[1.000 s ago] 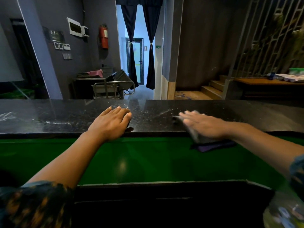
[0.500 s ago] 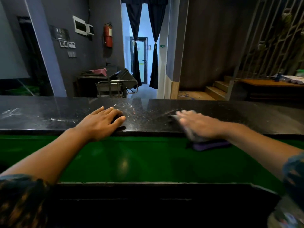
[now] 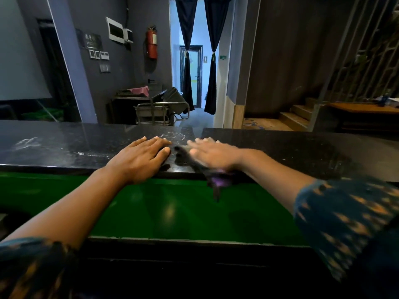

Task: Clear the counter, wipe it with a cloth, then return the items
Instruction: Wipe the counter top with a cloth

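Desk (image 3: 280, 147): dark speckled stone, polished, glossy, smeared whitish at left. Front panel (image 3: 172, 208) below: green, smooth, glossy. Cloth (image 3: 218, 182): soft dark fabric, purple tint, blurred. Trolley (image 3: 155, 111): bare metal.

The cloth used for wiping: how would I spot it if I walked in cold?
Find the long black stone counter above the green panel. At its near edge the right hand presses flat on the cloth. It is dark with a purple patch, and one end hangs over the edge.

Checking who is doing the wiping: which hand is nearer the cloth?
Right. The right hand presses flat on the cloth; the left hand rests on the counter beside it.
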